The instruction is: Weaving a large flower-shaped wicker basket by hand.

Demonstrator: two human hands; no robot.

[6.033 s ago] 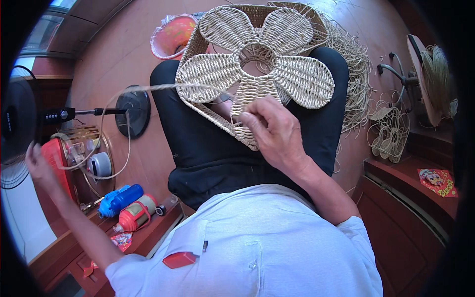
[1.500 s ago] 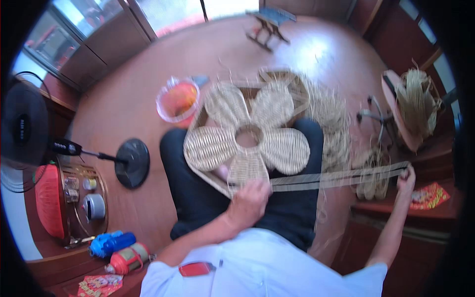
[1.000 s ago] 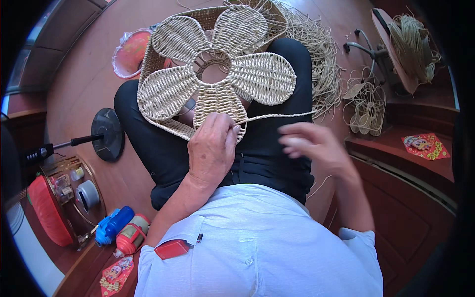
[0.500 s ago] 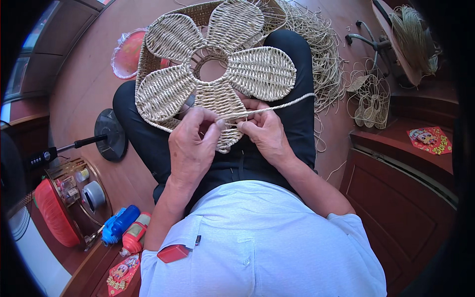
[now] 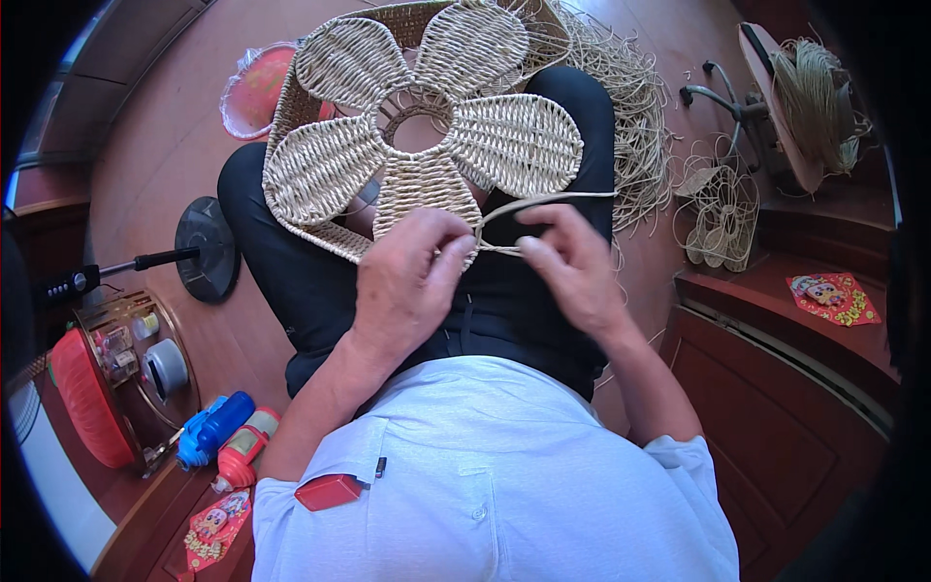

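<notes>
A flower-shaped woven straw piece with a round hole in its middle rests across my knees on a woven basket. My left hand is closed on the edge of its lowest petal, thumb and forefinger pressed together there. To the right, my right hand is held away from the petal. One length of straw cord runs straight from the petal to behind my right thumb, and my other fingers are slightly blurred. A second strand curves above that hand toward my right thigh.
Loose straw cords are heaped beyond my right knee. A chair with a cord bundle stands far right, near a smaller flower-shaped piece. At left are a round black stand base, a pink basin and a blue bottle.
My right hand has drawn away from the petal to the right, stretching a strand between them. My left hand has shifted slightly right, and still grips the petal's edge.
</notes>
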